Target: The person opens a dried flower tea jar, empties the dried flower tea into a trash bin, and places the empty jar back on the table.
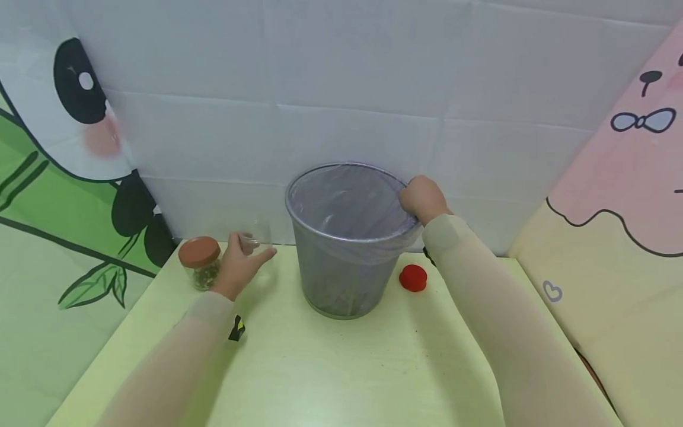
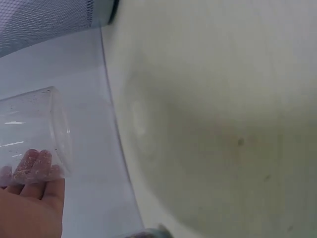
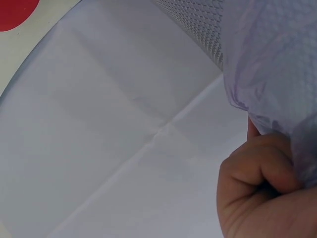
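Note:
My left hand (image 1: 240, 268) holds a clear, see-through jar (image 1: 258, 230), which the left wrist view shows lying across the curled fingers (image 2: 37, 166). Centred on the table stands a silver mesh trash can (image 1: 341, 284) lined with a thin, translucent purplish bag (image 1: 347, 201). My right hand (image 1: 425, 198) grips the can's rim at its right side, where the bag folds over; in the right wrist view the bag bunches at the fingers. Just left of my left hand sits a jar with a brown lid (image 1: 199, 251) and greenish contents.
A red lid (image 1: 413, 277) lies right of the can. The pale yellow table (image 1: 320, 367) meets a white wall sheet (image 1: 352, 71) behind. Printed cartoon sheets hang at both sides. A black and yellow tag (image 1: 237, 328) shows beside my left sleeve.

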`<action>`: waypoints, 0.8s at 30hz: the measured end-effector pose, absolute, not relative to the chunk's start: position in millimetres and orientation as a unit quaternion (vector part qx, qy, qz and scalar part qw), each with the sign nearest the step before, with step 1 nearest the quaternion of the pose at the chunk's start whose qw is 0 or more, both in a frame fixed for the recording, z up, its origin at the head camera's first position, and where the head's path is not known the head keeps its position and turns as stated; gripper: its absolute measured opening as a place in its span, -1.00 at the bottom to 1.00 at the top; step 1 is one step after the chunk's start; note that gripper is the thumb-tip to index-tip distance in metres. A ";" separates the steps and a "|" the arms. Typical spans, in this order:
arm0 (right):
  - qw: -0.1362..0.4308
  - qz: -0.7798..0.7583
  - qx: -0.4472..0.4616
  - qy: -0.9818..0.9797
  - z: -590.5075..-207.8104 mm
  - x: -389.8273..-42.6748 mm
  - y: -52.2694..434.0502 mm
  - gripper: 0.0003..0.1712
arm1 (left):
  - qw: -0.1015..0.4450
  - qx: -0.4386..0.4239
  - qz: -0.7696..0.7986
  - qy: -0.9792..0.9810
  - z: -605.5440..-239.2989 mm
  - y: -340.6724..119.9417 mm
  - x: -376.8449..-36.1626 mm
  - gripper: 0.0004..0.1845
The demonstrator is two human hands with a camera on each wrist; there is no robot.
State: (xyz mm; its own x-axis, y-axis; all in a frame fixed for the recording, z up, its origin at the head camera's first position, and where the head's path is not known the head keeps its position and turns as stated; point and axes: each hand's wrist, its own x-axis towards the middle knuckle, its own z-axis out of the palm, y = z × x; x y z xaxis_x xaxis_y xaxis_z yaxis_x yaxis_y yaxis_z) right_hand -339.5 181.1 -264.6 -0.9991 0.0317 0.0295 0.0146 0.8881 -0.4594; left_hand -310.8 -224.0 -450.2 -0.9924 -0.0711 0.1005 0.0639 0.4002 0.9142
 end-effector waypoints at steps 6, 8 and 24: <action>0.022 0.236 -0.009 -0.972 -264.9 -338.4 180.8 -0.71 | 0.041 -0.003 -0.550 -0.834 -465.9 -222.3 -310.7 -0.04; 0.023 0.236 -0.008 -0.971 -265.0 -338.0 180.9 -0.71 | 0.025 -0.008 -0.550 -0.835 -469.4 -221.8 -310.6 -0.05; 0.011 0.232 -0.004 -0.973 -260.2 -333.9 179.8 -0.69 | -0.031 0.010 -0.547 -0.837 -489.7 -227.9 -309.1 -0.02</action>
